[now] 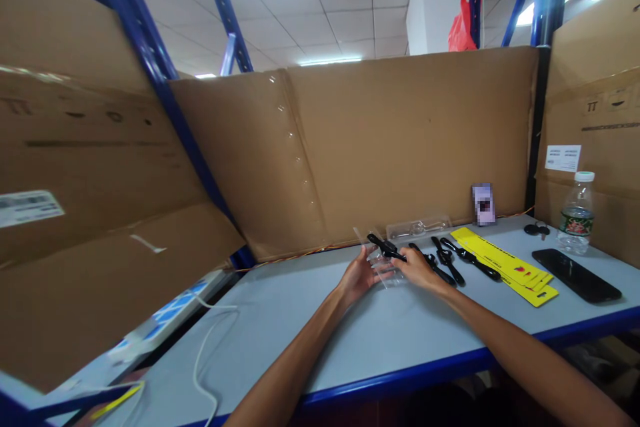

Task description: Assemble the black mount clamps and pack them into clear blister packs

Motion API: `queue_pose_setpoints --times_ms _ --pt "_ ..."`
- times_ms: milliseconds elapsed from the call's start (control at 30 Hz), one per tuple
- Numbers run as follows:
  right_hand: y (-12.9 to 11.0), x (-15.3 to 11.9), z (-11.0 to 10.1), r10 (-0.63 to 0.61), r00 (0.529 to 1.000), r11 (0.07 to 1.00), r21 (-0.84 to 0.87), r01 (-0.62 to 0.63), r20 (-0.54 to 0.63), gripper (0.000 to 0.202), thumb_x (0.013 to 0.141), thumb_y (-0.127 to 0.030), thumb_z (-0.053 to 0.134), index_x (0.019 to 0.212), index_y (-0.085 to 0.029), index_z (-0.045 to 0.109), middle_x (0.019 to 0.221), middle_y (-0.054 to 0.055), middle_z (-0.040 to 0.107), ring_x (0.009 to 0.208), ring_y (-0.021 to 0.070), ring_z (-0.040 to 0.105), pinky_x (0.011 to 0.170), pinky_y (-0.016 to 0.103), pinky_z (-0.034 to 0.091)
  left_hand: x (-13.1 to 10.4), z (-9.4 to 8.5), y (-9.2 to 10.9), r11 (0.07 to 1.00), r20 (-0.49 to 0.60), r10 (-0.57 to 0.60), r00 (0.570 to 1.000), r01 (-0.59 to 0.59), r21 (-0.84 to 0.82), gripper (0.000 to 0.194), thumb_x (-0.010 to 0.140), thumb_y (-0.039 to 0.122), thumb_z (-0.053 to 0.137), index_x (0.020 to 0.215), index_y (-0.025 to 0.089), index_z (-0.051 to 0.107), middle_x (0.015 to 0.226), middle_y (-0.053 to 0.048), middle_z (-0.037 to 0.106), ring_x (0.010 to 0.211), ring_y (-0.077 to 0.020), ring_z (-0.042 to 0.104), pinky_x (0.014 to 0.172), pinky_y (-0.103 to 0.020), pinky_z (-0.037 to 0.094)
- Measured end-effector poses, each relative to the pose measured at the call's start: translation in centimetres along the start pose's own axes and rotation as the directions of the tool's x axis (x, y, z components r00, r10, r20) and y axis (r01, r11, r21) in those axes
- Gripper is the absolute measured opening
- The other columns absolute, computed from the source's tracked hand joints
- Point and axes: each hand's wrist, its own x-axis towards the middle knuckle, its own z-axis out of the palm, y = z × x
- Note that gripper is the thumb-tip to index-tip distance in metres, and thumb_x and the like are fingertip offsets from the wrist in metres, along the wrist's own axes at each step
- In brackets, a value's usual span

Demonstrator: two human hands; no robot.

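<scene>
The left hand (357, 275) cradles a clear plastic tray (393, 279), thumb at its edge and fingers loosely spread behind; the see-through outline is hard to trace. The right hand (420, 270) pinches the five-o'clock end of a black tool (384, 245) lying over that tray — its fingertips are partly hidden, and the tool's fine shape is too small to read. At three o'clock from the hands, three more black tools (444, 257) lie on the bench (280, 320), the nearest partly covered by the right hand. Beyond them, yellow cards (500, 260) overlap, their print illegible. An upright screen (483, 205) at two o'clock is pixelated — its content unreadable. Both forearms are cut off at six o'clock.
</scene>
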Motion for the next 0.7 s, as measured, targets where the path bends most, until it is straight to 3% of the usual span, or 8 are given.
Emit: queue_pose_setpoints --times_ms 100,200,333,433,567,700 --pt "-0.8 -0.8 -0.3 -0.037 0.999 0.955 -0.293 0.040 0.019 0.011 0.089 -0.024 0.062 0.084 -0.015 0.068 0.081 0.007 0.072 0.076 0.0182 0.063 0.061 0.024 0.033 0.2 -0.1 -0.2 1.000 -0.034 -0.010 0.999 0.010 0.025 0.045 0.099 0.050 0.046 0.131 0.019 0.051 0.098 -0.011 0.070 0.088 -0.0240 0.073 0.082 -0.041 0.058" --pt "-1.8 -2.0 -0.7 -0.120 0.992 0.832 -0.543 0.116 0.028 0.018 0.094 -0.023 0.057 0.106 -0.017 0.068 0.092 0.010 0.076 0.084 0.0220 0.069 0.065 0.025 0.036 0.3 -0.2 -0.4 1.000 -0.037 -0.011 0.999 0.012 0.023 0.045 0.098 0.050 0.046 0.131 0.020 0.051 0.098 -0.011 0.070 0.087 -0.0236 0.072 0.082 -0.042 0.058" --pt "-2.7 -2.9 -0.6 -0.184 0.979 0.728 -0.657 0.194 0.085 0.025 0.098 -0.022 0.048 0.112 -0.019 0.069 0.093 0.012 0.077 0.082 0.0242 0.071 0.067 0.026 0.039 0.4 -0.5 -0.5 1.000 -0.029 -0.004 1.000 0.004 -0.003 0.043 0.098 0.049 0.048 0.126 0.018 0.054 0.098 -0.011 0.070 0.086 -0.0233 0.072 0.080 -0.040 0.059" --pt "-2.7 -2.9 -0.4 -0.243 0.969 0.796 -0.562 0.227 0.047 0.022 0.098 -0.027 0.052 0.110 -0.019 0.069 0.096 0.011 0.077 0.083 0.0229 0.071 0.069 0.026 0.041 0.5 -0.7 -0.3 1.000 -0.047 0.002 0.999 -0.002 -0.001 0.042 0.099 0.049 0.045 0.125 0.017 0.054 0.098 -0.012 0.070 0.084 -0.0230 0.072 0.079 -0.039 0.059" --pt "-3.0 -2.5 -0.6 -0.282 0.944 0.945 -0.222 0.242 -0.173 0.018 0.094 -0.034 0.058 0.095 -0.020 0.069 0.082 0.004 0.075 0.074 0.0176 0.068 0.067 0.022 0.042 0.5 -0.6 -0.3 0.999 -0.084 -0.042 0.996 0.043 0.008 0.049 0.098 0.054 0.043 0.129 0.016 0.050 0.092 -0.012 0.070 0.081 -0.0245 0.072 0.079 -0.042 0.058" --pt "-3.4 -1.9 -2.1 -0.163 0.901 0.972 0.093 0.218 -0.403 0.047 0.092 -0.060 0.051 0.076 -0.018 0.064 0.056 0.000 0.060 0.052 0.0142 0.056 0.054 0.022 0.039 0.2 -0.2 -0.3 0.991 -0.109 -0.093 0.990 0.102 0.081 0.057 0.096 0.057 0.044 0.137 0.016 0.044 0.087 -0.012 0.069 0.077 -0.0268 0.073 0.076 -0.043 0.058"
